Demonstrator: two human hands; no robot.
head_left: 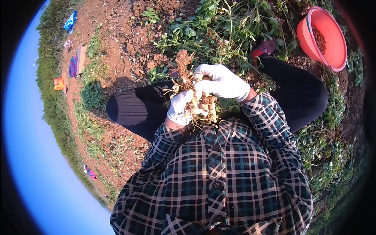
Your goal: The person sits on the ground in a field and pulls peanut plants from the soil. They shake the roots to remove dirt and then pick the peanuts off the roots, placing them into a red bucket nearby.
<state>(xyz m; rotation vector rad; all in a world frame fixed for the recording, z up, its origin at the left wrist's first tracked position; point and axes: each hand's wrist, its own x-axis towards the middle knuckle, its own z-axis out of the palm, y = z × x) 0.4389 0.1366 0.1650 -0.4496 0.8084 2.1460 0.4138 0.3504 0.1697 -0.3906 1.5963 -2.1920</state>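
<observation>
A clump of peanut plant roots with pods (208, 103) is held up over my lap, soil still clinging to it. My left hand (180, 107), in a white knit glove, is closed around the clump from the left side. From the right, my gloved right hand (221, 82) pinches at the upper part of the same clump, thumb and fingers close together around what look like pods. Both hands nearly touch, and some of their fingers are hidden behind roots. Off to the far right stands a pink plastic bucket (335, 38), tilted in view, with peanuts (319, 39) lying in it.
Uprooted green peanut plants (217, 32) spread over the soil in front of me. My bent legs in dark trousers (299, 91) frame the clump. At left lie a cardboard box (81, 60), an orange bag (58, 83) and a blue bag (70, 22), before a green hedge (53, 100).
</observation>
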